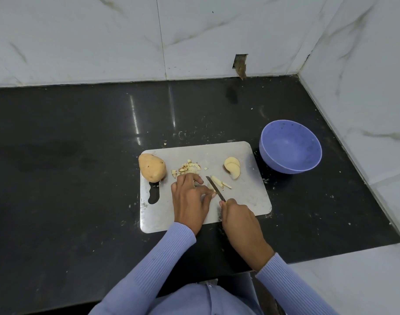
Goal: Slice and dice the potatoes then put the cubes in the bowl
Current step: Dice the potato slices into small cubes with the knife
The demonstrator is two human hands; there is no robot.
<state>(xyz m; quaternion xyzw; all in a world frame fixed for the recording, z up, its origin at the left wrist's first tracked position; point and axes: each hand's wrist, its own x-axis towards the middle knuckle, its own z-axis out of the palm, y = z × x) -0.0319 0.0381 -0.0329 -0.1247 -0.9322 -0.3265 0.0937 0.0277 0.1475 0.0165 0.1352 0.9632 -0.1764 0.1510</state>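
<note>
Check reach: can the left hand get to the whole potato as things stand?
Probably yes. The left hand rests on the cutting board, and the whole potato sits at the board's far left corner with bare board between them. It would first have to leave the strips beside the knife.

Both arms reach forward from bottom of view, forearms in ribbed lilac sleeves down to wrists. Left hand point(190, 201) lies palm down, back of hand up, fingers spread and bent, fingertips pressed down; thumb and forefinger extend rightward toward right hand. Right hand point(238, 218) sits just beside it, slightly nearer body, fingers curled in closed grip, knuckles up, forefinger stretched forward. Wrists apart, forearms converging toward hands.
</note>
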